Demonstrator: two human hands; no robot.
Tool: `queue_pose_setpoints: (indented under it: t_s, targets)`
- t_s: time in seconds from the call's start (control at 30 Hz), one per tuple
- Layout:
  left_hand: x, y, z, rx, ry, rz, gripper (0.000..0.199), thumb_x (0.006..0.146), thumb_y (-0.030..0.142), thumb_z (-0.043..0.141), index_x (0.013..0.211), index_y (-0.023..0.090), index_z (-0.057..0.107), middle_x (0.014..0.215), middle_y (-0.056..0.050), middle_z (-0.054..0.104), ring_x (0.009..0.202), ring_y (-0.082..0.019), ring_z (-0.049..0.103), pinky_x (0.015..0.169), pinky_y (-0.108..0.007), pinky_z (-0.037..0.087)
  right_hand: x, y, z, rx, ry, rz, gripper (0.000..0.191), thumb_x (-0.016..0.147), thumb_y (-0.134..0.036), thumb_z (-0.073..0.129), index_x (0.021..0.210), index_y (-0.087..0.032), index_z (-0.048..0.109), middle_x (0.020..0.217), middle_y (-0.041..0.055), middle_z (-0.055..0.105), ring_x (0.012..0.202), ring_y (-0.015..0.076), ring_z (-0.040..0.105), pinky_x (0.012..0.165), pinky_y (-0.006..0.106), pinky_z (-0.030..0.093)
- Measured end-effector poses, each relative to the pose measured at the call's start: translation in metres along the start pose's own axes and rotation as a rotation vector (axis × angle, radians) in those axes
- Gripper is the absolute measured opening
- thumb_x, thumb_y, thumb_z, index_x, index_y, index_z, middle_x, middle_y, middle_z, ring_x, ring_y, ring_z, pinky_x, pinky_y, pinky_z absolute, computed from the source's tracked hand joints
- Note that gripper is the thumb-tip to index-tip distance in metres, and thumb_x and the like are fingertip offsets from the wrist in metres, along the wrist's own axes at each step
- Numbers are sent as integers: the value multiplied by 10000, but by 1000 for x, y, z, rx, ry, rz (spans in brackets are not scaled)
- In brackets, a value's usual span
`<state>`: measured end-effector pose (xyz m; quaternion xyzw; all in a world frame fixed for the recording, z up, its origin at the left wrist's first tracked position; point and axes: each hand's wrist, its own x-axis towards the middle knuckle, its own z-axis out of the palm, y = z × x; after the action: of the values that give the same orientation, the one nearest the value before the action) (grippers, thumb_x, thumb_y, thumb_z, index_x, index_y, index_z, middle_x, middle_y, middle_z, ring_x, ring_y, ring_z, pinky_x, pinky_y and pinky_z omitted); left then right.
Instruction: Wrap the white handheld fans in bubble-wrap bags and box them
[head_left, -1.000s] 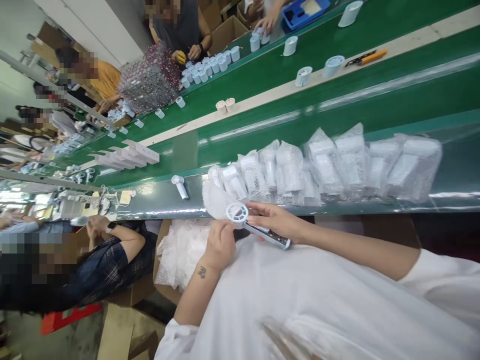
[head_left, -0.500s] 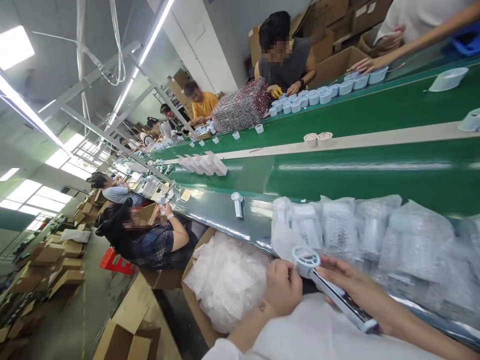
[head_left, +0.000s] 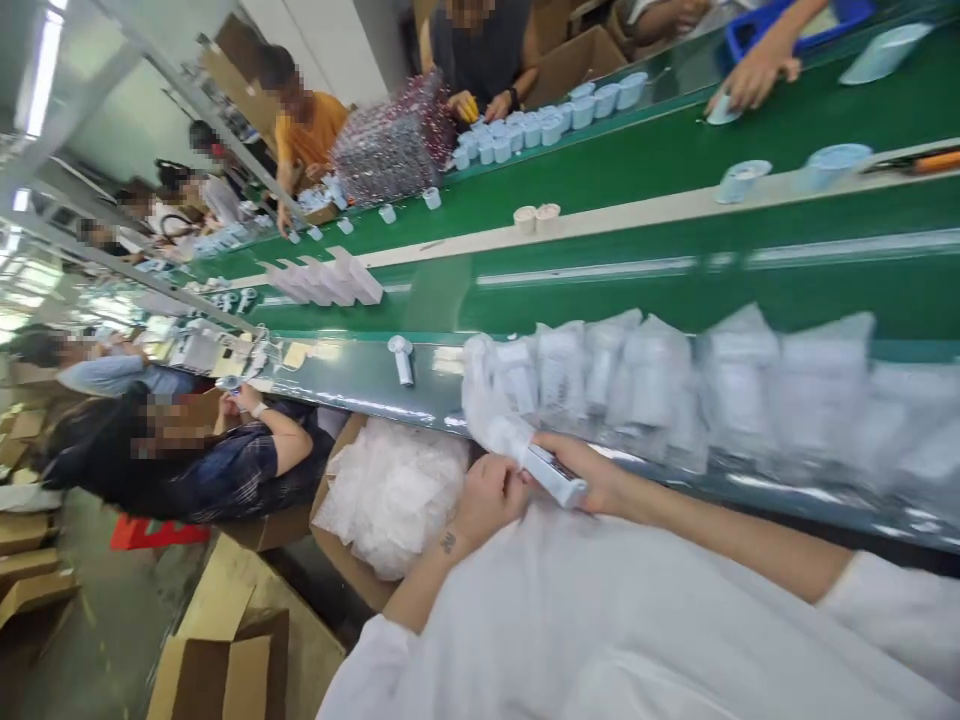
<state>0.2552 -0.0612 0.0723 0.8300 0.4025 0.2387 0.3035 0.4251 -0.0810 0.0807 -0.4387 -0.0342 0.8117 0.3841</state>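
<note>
In front of my body, my right hand (head_left: pixel 581 468) is closed round the handle of a light blue handheld fan (head_left: pixel 556 476). The fan's head end is inside a clear bubble wrap bag (head_left: pixel 504 425), while the lower handle sticks out. Close beside it, my left hand (head_left: pixel 493 492) is curled, its fingers pinching the edge of the bag's mouth. Several wrapped fans (head_left: pixel 649 375) stand in a row along the bench edge beyond my hands. An unwrapped fan (head_left: pixel 403 358) lies farther left on the bench.
A carton of bubble bags (head_left: pixel 397 500) stands left of my hands. Green conveyor belts (head_left: pixel 615 290) run across, with white boxes (head_left: pixel 330 280) and round blue parts (head_left: pixel 517 132). A co-worker (head_left: pixel 202 450) sits at left; others work across the belt. Open cartons (head_left: pixel 225 640) lie on the floor.
The fan's head, bare before, has gone into the bubble bag. My right hand has slid the fan leftward and away from me. My view has turned to the right.
</note>
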Motion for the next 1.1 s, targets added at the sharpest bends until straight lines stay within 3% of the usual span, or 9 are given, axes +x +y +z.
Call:
queue_pose_setpoints:
  t_s: [0.13,0.3,0.4,0.5,0.6,0.73,0.83,0.93,1.1]
  targets:
    - [14,16,-10,-255,-10,-277,114,725,146,527,764,176,630,676,-9,628,628,-133,558,614,-244,446,3,-3,-13,-194,133,44,96,800,-209,561,769,-195,471,575,-33,554,487,105,542,446,208,471]
    - [16,30,-33,-393,7,-526,88,687,152,553,722,154,634,617,20,594,571,-107,520,550,-208,415,-38,-29,-22,-815,45,-163,152,768,-251,627,673,-172,539,608,-19,573,562,109,538,530,220,457]
    - [13,42,-51,-355,42,-433,91,704,138,546,699,164,633,629,13,599,594,-114,530,570,-216,425,-66,-43,-25,-825,-99,-239,119,734,-261,655,716,-168,583,660,-2,628,625,130,584,614,248,481]
    - [16,54,-63,-304,98,-241,121,731,108,527,704,181,620,641,9,587,590,-116,523,556,-225,415,-71,-46,-34,-463,-84,-191,148,692,-266,669,758,-172,575,628,-9,616,608,123,589,598,237,489]
    - [24,63,-59,-326,30,27,168,736,72,507,762,191,622,691,-9,612,621,-128,564,586,-243,450,-44,-36,-37,-114,79,-116,262,731,-405,637,850,-188,552,685,-11,608,619,126,600,593,252,513]
    - [28,58,-47,-361,-247,284,223,727,61,495,811,198,649,746,-43,670,705,-158,627,690,-288,507,15,-10,-9,-373,-92,102,394,678,-371,720,985,-180,563,809,19,634,753,176,625,649,282,531]
    - [15,30,-56,-433,-357,96,197,765,111,519,828,198,684,801,-65,699,750,-170,644,731,-302,511,56,-7,21,-680,-81,-27,633,624,-173,727,1215,-198,502,892,11,622,835,187,599,740,282,517]
    - [-14,-28,-73,-626,-271,-386,143,791,240,569,810,169,692,786,-79,703,741,-177,647,742,-313,509,103,-28,47,-907,118,-253,844,703,-186,656,1444,-174,253,976,54,583,872,218,574,850,358,480]
    - [-62,-163,-81,-462,507,-1139,201,677,341,605,671,143,568,553,-2,569,571,-148,570,628,-297,474,203,-58,76,-1111,448,-555,733,820,-164,507,1497,-205,229,1208,147,433,1055,263,499,1038,419,333]
